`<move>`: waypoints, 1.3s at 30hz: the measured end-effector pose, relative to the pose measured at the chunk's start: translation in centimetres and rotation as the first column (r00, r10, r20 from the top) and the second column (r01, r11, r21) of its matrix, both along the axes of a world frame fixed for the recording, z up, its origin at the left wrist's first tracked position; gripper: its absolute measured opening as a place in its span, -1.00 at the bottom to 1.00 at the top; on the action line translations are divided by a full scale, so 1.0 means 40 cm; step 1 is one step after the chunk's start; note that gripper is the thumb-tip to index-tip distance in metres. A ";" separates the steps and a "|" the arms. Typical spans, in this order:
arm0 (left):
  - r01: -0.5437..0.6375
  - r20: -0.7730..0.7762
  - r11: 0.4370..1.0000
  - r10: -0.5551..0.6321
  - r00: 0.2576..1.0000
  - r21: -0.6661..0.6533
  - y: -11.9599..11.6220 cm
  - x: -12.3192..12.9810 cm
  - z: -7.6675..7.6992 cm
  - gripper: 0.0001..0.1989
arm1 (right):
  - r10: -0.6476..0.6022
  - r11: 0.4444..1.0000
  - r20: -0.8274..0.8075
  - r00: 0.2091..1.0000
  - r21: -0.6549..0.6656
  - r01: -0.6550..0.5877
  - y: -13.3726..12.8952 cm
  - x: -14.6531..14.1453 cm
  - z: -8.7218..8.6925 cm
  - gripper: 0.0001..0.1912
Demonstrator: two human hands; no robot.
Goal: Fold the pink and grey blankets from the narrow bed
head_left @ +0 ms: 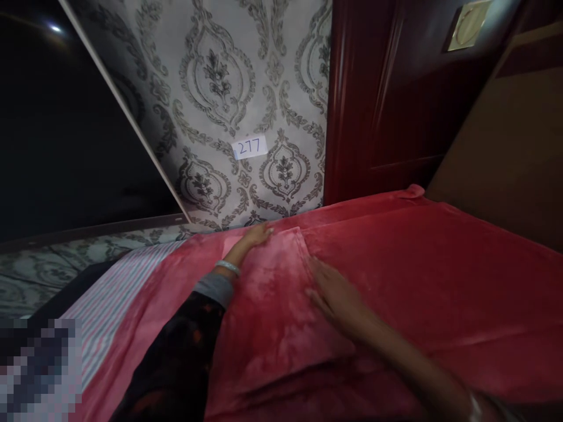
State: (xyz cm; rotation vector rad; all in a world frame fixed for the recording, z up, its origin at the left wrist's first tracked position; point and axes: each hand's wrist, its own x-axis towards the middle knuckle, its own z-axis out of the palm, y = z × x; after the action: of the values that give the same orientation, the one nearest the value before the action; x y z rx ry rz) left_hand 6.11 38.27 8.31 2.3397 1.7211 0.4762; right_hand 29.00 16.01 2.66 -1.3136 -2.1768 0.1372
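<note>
A folded pink-and-red plush blanket (272, 293) lies across a larger red plush cover (457, 269). My left hand (257, 235) rests at the folded blanket's far edge, near the wall, with its fingers stretched out. Beside the blanket's right edge, my right hand (332, 287) is laid with fingers extended, slightly blurred; nothing shows in its grip. Dark creases run along the near side of the fold.
A striped cloth (127, 287) shows at the left. Patterned wallpaper (220, 76) bears a label (250, 146) reading 277. A large black screen (79, 129) stands left, a dark red wooden panel (387, 105) and a brown board (514, 140) right.
</note>
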 end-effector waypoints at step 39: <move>-0.301 -0.205 0.953 0.286 0.936 -0.045 -0.386 -0.208 -0.099 -0.31 | -0.095 0.968 0.309 0.946 -0.192 0.160 0.160 -0.085 -0.029 -0.26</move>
State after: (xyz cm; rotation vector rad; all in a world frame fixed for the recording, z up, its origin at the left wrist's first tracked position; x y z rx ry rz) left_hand -2.23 22.82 4.37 2.1456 2.1550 0.2235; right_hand 25.60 22.43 1.49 -1.6888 -2.3683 0.1334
